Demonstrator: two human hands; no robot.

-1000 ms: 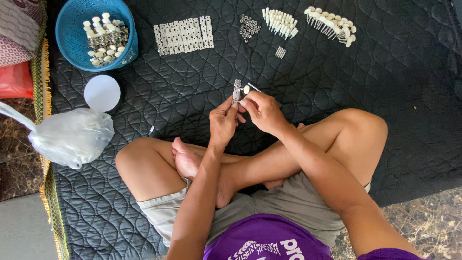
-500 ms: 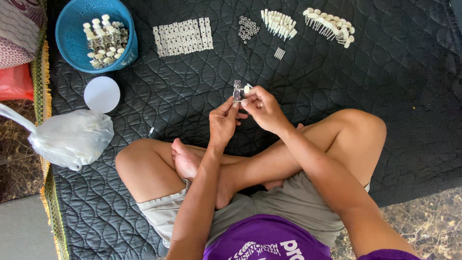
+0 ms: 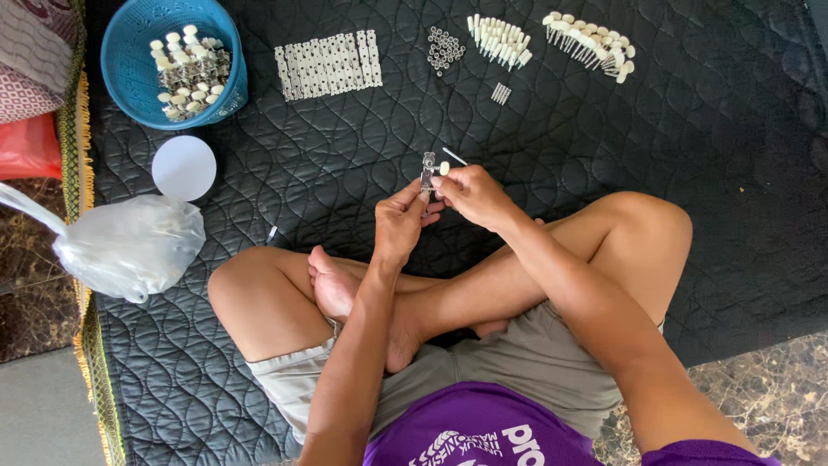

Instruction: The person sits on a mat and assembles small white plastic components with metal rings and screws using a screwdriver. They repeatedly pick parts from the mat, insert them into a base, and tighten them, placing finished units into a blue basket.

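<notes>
I sit cross-legged on a dark quilted mat (image 3: 690, 155). My left hand (image 3: 401, 220) pinches a small metal plate (image 3: 427, 171) upright between thumb and fingers. My right hand (image 3: 473, 194) is against the plate's right side, holding a small white-knobbed peg (image 3: 444, 167) at it. A thin metal rod (image 3: 454, 156) pokes out just beyond my right fingers. Both hands hover over the mat in front of my crossed legs.
A blue basket (image 3: 129, 82) of assembled pieces stands far left. Along the far edge lie a row of metal plates (image 3: 328, 65), small rings (image 3: 444, 47), two heaps of white pegs (image 3: 500, 39) (image 3: 591, 47) and small pins (image 3: 500, 92). A white lid (image 3: 184, 167) and plastic bag (image 3: 129, 246) lie left.
The hands and the metal plate stay in almost the same place; only my right fingers shift slightly at the peg.
</notes>
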